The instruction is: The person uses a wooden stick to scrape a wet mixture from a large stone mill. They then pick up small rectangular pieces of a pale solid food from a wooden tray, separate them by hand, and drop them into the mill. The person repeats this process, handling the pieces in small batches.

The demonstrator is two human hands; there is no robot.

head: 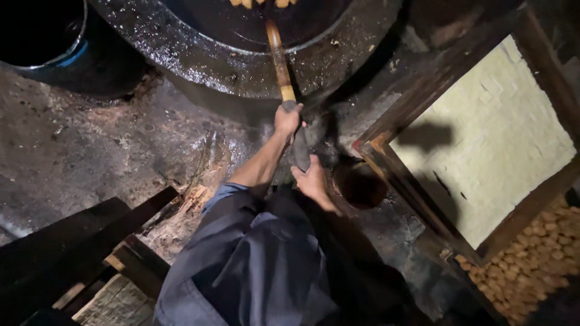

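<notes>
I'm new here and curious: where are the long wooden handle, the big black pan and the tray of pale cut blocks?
long wooden handle [279, 60], head view, mid-shaft.
big black pan [199, 57], head view, wet rim.
tray [374, 145], head view, wooden frame corner.

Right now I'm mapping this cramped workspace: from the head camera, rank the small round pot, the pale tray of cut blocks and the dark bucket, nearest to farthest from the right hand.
1. Small round pot, just right of the right hand.
2. Pale tray of cut blocks, farther right.
3. Dark bucket, top left corner.
</notes>
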